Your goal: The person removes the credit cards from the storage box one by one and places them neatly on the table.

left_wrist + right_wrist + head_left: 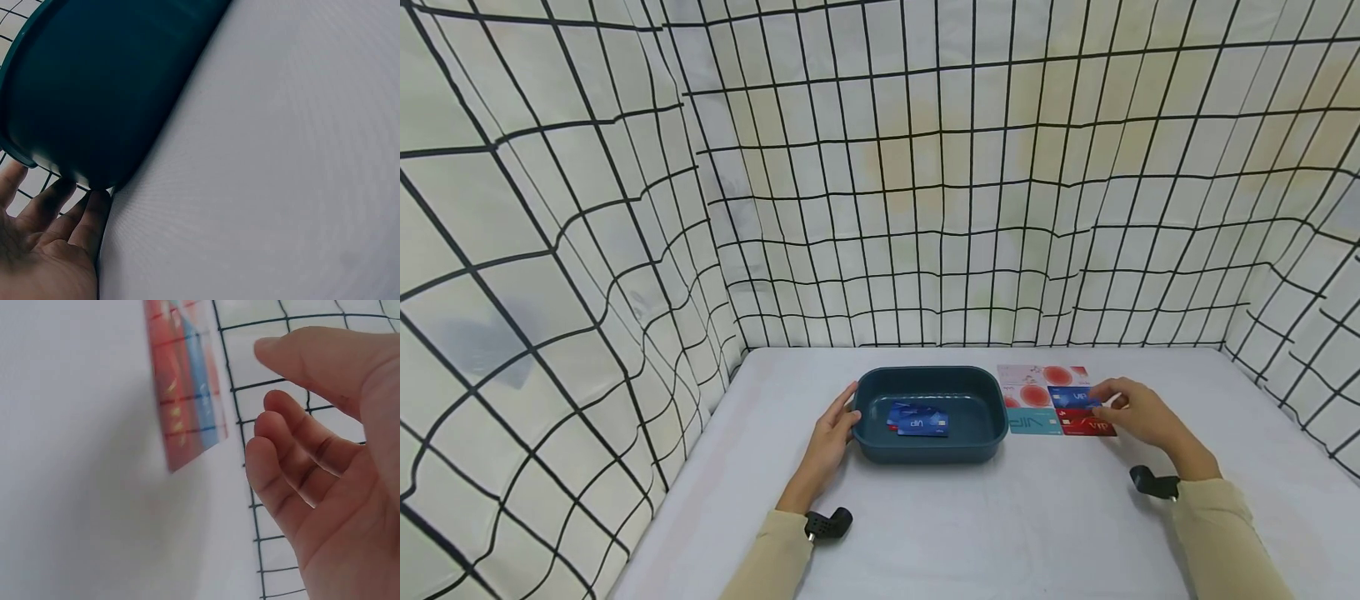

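Observation:
A dark teal plastic bin (880, 454) stands mid-table. My left hand (831, 437) touches its left end; in the left wrist view, the fingertips (95, 206) lie against the end wall below the rim. Inside the bin lie blue VIP cards (923, 423), overlapping, with a red edge showing beneath. Just right of the bin, several cards lie in rows: a blue VIP card (1067, 397), a red VIP card (1086, 424), a teal VIP card (1033, 422) and pale ones with red circles (1033, 396). Over the right edge of these, my right hand (1138, 412) hovers with loosely bent fingers, holding nothing.
A white cloth covers the table (970, 525). Behind it and at both sides rises a white sheet with a black net (925, 208). Each wrist wears a black camera, one at the left cuff (829, 524) and one at the right cuff (1153, 483).

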`<act>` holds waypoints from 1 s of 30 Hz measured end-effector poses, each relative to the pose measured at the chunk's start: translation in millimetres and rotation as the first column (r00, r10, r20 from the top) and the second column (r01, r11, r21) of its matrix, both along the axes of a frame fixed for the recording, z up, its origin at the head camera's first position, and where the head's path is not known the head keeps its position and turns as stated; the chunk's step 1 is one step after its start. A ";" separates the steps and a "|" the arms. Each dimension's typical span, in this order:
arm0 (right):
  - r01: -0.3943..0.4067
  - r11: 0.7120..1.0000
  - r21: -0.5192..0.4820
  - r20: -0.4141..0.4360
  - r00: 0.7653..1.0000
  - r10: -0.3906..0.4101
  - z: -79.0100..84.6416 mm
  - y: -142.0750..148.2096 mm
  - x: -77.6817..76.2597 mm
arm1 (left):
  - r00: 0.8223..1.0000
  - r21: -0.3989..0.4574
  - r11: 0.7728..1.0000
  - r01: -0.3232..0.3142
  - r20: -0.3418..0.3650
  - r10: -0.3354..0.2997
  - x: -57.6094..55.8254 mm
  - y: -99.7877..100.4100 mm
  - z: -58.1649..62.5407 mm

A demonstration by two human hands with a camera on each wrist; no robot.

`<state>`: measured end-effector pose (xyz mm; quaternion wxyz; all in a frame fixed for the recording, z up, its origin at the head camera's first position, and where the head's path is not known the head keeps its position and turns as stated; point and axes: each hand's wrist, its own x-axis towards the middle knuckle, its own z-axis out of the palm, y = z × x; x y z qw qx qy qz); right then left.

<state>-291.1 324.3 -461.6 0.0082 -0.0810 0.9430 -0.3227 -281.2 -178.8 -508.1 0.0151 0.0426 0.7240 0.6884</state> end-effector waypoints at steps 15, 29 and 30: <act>-0.073 0.995 -0.072 -0.157 0.986 0.061 30.9 -34.2 7.2 | 1.000 -0.007 1.000 0.006 -0.021 -0.006 2.0 -0.3 3.7; -0.231 0.958 -0.172 -0.254 0.950 0.183 36.4 -95.9 13.5 | 1.000 0.001 1.000 -0.001 -0.002 0.001 0.4 -0.8 1.2; -0.244 0.953 -0.180 -0.263 0.945 0.193 36.2 -100.5 14.0 | 1.000 0.002 1.000 0.000 -0.001 0.000 0.2 -0.8 1.1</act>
